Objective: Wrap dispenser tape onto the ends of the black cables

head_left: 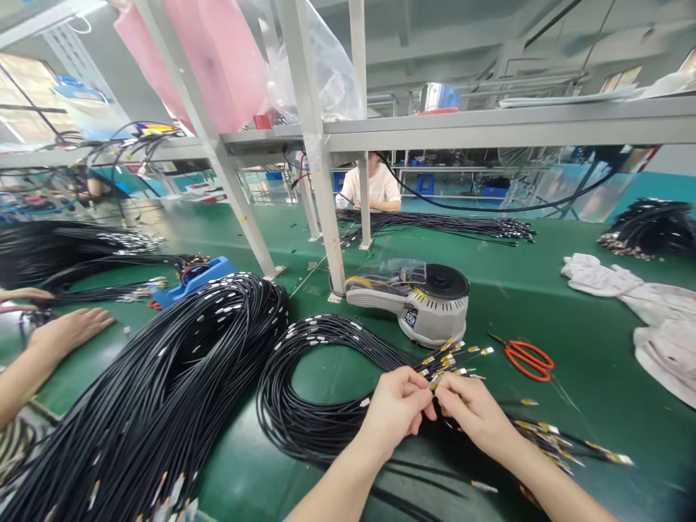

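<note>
Close in, the left hand (394,407) and right hand (477,415) meet, each pinching gold-tipped cable ends (450,357) just above the green bench mat (570,304) under grey shelving (489,129). The black cables (304,413) loop in a coil to their left; a tape dispenser (418,301) sits behind, orange scissors (527,359) to the right.

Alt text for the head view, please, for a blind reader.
The left hand and right hand pinch gold-tipped cable ends of a black coil on a green bench. A tape dispenser and orange scissors lie beyond; a co-worker's hands rest far left.
</note>
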Demonstrator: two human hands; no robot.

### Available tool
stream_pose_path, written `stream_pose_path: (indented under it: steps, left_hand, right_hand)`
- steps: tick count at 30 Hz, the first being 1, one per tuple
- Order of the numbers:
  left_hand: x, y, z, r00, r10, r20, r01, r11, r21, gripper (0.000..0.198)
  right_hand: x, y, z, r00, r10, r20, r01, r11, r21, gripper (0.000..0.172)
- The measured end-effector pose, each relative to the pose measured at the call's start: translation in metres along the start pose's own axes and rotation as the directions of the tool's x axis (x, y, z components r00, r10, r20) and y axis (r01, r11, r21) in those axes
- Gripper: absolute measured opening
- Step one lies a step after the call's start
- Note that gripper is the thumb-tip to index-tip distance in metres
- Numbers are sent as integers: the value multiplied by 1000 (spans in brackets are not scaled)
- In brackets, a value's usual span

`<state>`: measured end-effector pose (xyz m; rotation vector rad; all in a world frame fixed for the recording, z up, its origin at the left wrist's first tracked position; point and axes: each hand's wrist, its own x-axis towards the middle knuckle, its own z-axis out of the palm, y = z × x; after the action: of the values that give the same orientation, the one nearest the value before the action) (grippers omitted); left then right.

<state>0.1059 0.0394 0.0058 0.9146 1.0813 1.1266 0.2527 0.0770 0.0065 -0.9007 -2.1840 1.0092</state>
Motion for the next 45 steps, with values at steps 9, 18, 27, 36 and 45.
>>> stream_pose_path:
  steps: [9, 18, 27, 36, 45]
  left_hand:
    - [1, -3, 1, 998, 49, -41, -44, 993, 112, 6]
    - [0, -2, 1, 995, 84, -45, -75, 982, 173, 5]
    - [-2, -5, 0, 992, 115, -46, -101, 968, 230, 5]
    - [-3, -9, 0, 985, 162, -56, -139, 945, 296, 4]
    - [-7, 0, 1, 990, 137, -37, -121, 953, 279, 6]
  right_hand:
    - [0, 3, -1, 1000, -17, -4, 17, 999, -49, 31]
    - [0, -1, -2, 1000, -19, -6, 18, 997, -76, 32]
    - [-2, -2, -4, 999, -31, 36, 34, 995, -95, 33]
    - [-3, 1, -3, 999, -48, 21, 50, 991, -121, 33]
    - [-2, 3, -1, 1000, -25, -12, 24, 994, -107, 33]
